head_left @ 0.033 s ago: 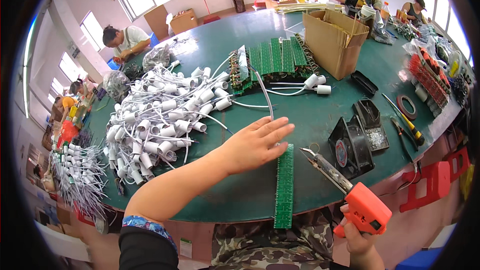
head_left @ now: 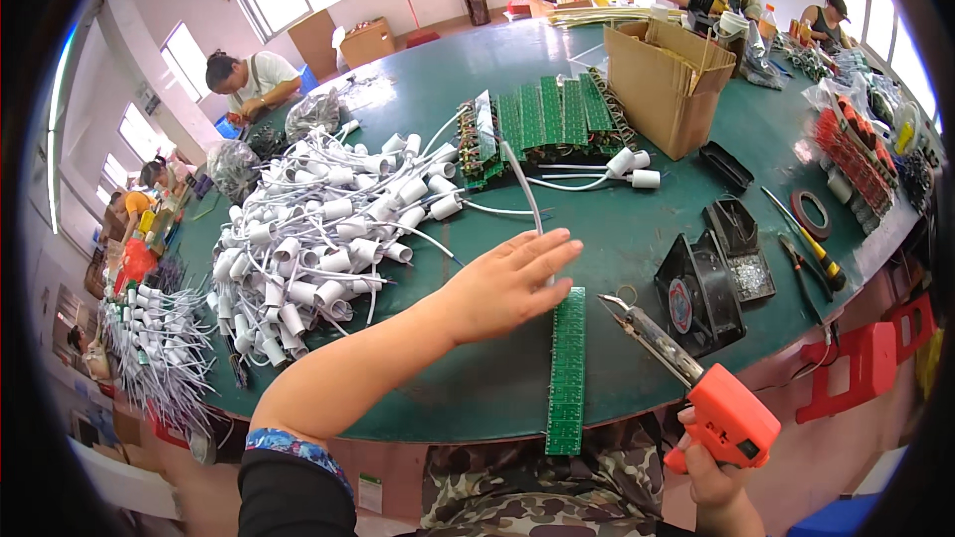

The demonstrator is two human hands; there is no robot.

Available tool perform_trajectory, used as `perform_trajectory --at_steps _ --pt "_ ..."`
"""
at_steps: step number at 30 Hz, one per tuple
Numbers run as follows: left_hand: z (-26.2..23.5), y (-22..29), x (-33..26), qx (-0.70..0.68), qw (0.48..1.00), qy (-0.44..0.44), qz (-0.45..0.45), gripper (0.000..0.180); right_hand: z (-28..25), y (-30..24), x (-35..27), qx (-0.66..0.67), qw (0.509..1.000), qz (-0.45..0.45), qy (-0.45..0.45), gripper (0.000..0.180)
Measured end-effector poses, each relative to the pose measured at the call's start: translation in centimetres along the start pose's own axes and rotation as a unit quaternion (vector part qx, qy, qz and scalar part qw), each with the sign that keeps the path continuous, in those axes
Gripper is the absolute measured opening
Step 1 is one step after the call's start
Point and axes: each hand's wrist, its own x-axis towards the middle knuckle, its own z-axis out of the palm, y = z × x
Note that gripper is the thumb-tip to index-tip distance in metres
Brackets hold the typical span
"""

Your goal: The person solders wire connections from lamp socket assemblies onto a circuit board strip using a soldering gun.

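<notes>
My left hand (head_left: 507, 283) is over the table's near half, fingers stretched to the right and thumb hidden beneath. A white cable (head_left: 524, 184) rises from behind its fingers and appears gripped there; the cable's lower end is hidden. Just below the fingertips lies a long green circuit board strip (head_left: 566, 373), its near end reaching past the table edge. In my right hand (head_left: 711, 472) is a red soldering gun (head_left: 734, 418), its metal tip pointing up and left, to the right of the strip's far end.
A heap of white lamp sockets with cables (head_left: 338, 229) covers the left side. Stacked green boards (head_left: 552, 114) and a cardboard box (head_left: 662, 85) stand farther back. At right are a black fan (head_left: 696, 293), pliers (head_left: 804, 276), a screwdriver (head_left: 808, 239) and tape (head_left: 810, 213). Several people work around the table.
The cable's upper end has shifted slightly right and down. My left hand has moved barely leftward and up, while the soldering gun stays nearly in place.
</notes>
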Motion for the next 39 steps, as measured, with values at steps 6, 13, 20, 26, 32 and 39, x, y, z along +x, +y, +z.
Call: perform_trajectory --at_steps 6,13,20,26,32,39 --pt "1.8 -1.6 -0.4 -0.030 0.994 0.072 -0.080 0.037 -0.3 1.0 0.1 0.013 1.000 0.005 0.005 0.040" --pt "3.5 -3.8 -1.5 -0.106 0.979 0.073 -0.161 0.025 -0.2 1.1 0.1 0.014 1.000 0.004 0.012 0.043" --pt "3.1 -12.5 -3.0 0.062 0.909 0.010 -0.412 0.015 -0.5 1.6 -0.4 0.049 0.998 0.034 0.025 0.045" --pt "4.1 -12.5 -3.6 0.053 0.936 -0.162 -0.307 0.012 0.2 1.1 0.4 0.023 0.999 0.026 0.022 0.045" --pt "5.3 -11.7 -3.6 0.183 0.947 -0.156 -0.213 0.009 0.2 1.0 0.4 0.011 1.000 0.012 -0.007 0.043" --pt "4.7 -12.8 -3.2 0.187 0.947 -0.155 -0.213 0.009 0.1 0.5 -0.2 0.011 1.000 0.010 -0.004 0.041"
